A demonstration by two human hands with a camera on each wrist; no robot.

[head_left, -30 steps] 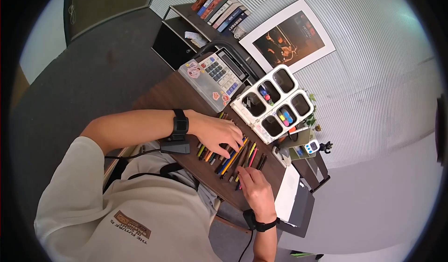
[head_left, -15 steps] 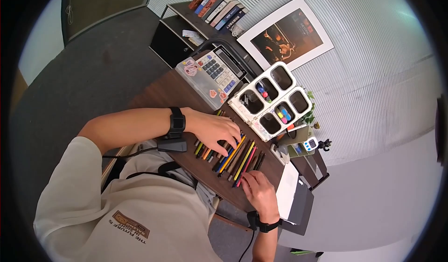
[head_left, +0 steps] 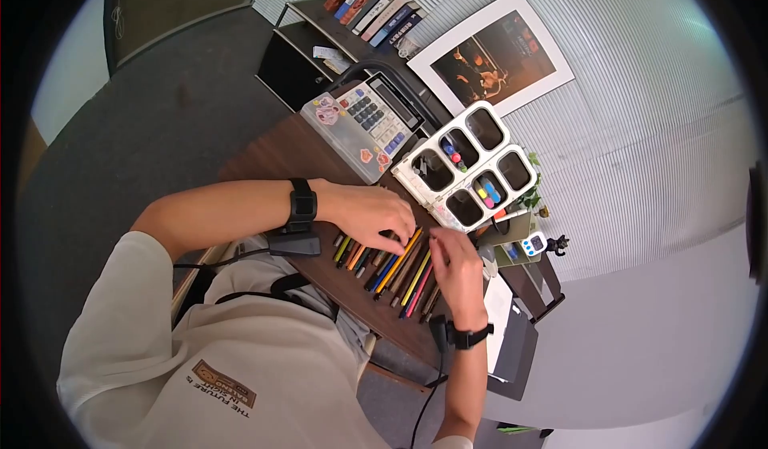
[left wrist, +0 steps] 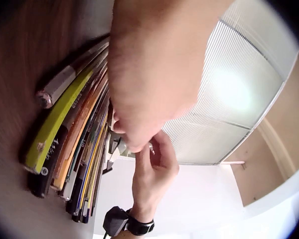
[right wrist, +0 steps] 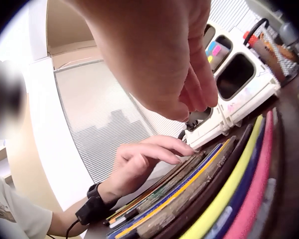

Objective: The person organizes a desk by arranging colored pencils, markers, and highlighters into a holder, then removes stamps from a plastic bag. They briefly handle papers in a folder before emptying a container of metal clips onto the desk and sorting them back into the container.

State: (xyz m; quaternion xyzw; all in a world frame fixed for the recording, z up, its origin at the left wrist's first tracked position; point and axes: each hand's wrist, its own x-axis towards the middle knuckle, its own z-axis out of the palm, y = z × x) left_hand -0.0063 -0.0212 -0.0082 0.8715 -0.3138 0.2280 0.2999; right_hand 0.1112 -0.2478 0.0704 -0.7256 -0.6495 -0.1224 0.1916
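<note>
Side by side on the brown desk lies a row of coloured pencils and brown sticks, among them an orange-yellow pencil [head_left: 399, 260], a lime-yellow pencil [right wrist: 221, 191] and a pink pencil [right wrist: 259, 174]. My left hand [head_left: 372, 215] rests over the far-left part of the row, fingers loosely bent, fingertips on the pencils' upper ends. Over the upper ends at the right side is my right hand [head_left: 460, 277], fingers close together and bent down, nothing showing between them. A thick green pencil [left wrist: 57, 122] lies near the left end of the row.
Beyond the pencils stands a white organizer [head_left: 432, 209] with several compartments, some holding markers. A calculator [head_left: 380, 121] and a clear stickered case [head_left: 344, 141] are at its left. White paper [head_left: 498, 305] lies at the right, near a small timer [head_left: 534, 244].
My right hand has moved from the pencils' near ends up to their far ends, beside the left hand. The left hand's fingers have drawn in slightly. The pencils on the right sit closer together.
</note>
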